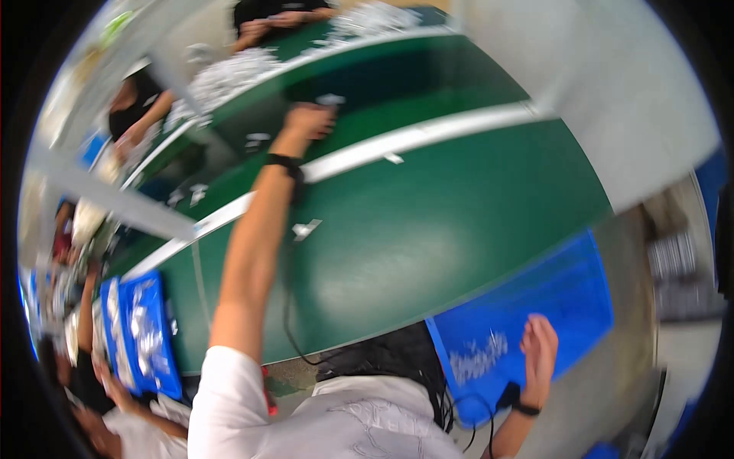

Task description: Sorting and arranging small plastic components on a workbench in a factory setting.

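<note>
My left arm stretches forward across a white rail (428,131), and my left hand (310,121) is over the dark green belt beyond it. Its fingers look bent but are smeared by motion. A small white piece (331,99) shows right at the fingertips; whether it is gripped or lies on the belt I cannot tell. Low on the right, my right hand (540,344) hangs above a blue bin (558,283), its fingers loosely bent with nothing visible in them. Several small, light pieces (478,358) lie inside that bin.
On the near green tabletop (474,199) lie two white pieces, one (306,229) beside my forearm and another (394,158) by the rail. Heaps of white parts (237,76) line the far side, where other people work. Blue trays (149,329) stand left; a cable (287,306) crosses the table.
</note>
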Available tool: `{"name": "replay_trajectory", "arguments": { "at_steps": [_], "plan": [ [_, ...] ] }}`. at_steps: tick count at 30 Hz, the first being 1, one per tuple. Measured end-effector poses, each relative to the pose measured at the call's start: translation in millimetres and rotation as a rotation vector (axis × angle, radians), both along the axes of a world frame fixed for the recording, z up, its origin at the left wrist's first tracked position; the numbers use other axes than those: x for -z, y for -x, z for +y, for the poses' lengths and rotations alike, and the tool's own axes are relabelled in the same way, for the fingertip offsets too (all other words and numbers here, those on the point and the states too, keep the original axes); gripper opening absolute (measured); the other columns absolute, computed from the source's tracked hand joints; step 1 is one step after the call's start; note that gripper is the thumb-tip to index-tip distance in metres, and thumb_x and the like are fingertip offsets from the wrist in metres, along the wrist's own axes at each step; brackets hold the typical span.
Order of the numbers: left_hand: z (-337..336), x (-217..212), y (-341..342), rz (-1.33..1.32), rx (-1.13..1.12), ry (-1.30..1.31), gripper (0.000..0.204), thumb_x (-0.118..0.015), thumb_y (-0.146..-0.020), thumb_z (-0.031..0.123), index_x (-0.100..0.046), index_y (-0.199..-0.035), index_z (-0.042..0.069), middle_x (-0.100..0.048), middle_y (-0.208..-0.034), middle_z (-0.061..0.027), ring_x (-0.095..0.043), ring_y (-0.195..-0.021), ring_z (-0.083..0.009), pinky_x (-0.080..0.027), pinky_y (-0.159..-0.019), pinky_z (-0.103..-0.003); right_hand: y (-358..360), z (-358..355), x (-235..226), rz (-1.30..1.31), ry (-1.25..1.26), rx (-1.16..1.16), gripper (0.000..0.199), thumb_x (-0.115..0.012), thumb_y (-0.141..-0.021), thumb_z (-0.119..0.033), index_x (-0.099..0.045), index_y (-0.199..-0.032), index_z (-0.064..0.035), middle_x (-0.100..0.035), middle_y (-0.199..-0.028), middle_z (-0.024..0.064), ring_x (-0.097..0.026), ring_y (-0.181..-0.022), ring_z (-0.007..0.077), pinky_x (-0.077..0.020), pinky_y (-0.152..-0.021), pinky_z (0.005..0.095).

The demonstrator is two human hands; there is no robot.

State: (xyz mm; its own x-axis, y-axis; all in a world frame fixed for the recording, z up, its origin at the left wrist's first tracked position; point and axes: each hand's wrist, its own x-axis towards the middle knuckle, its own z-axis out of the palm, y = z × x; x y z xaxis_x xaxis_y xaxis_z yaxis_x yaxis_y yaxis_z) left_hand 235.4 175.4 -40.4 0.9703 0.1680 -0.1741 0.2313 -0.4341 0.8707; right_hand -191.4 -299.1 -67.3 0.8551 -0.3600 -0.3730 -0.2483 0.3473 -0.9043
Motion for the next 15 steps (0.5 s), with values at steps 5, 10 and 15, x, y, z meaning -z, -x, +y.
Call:
{"name": "replay_trajectory", "arguments": {
  "at_steps": [5, 10, 15],
  "plan": [
    [7, -48, 19, -0.040, 0.036, -0.975, 0.061, -0.064, -0.084, 0.062, -0.068, -0.091, 0.001, -0.070, -0.085, -0.0139, -0.066, -0.063, -0.0208, -0.052, -0.062, -0.035, 3, -23, 69, 0.204, 0.462, -0.077, 0.015, -0.067, -0.092, -0.020, -0.071, -0.098, -0.0069, -0.070, -0.081, 0.0032, -0.060, -0.063, 0.0118, -0.0459, -0.056, 0.0243],
    [-111, -52, 131, -0.424, 0.600, -0.452, 0.039, -0.069, -0.089, 0.026, -0.065, -0.120, 0.004, -0.067, -0.116, -0.0132, -0.067, -0.098, -0.0265, -0.053, -0.080, -0.036, 21, -46, 196, 0.624, 1.129, -0.714, 0.019, -0.075, -0.074, -0.024, -0.074, -0.092, -0.0165, -0.074, -0.094, 0.0066, -0.069, -0.088, 0.0326, -0.0552, -0.075, 0.0418],
    [-152, -52, 238, -0.489, 1.039, -0.509, 0.044, -0.073, -0.083, 0.017, -0.061, -0.123, 0.001, -0.054, -0.138, -0.0162, -0.055, -0.123, -0.0337, -0.047, -0.098, -0.041, 25, -27, 250, 0.785, 1.126, -1.124, 0.028, -0.077, -0.072, -0.030, -0.075, -0.097, -0.0176, -0.072, -0.102, 0.0093, -0.068, -0.097, 0.0329, -0.0546, -0.081, 0.0437]
  ]
}}
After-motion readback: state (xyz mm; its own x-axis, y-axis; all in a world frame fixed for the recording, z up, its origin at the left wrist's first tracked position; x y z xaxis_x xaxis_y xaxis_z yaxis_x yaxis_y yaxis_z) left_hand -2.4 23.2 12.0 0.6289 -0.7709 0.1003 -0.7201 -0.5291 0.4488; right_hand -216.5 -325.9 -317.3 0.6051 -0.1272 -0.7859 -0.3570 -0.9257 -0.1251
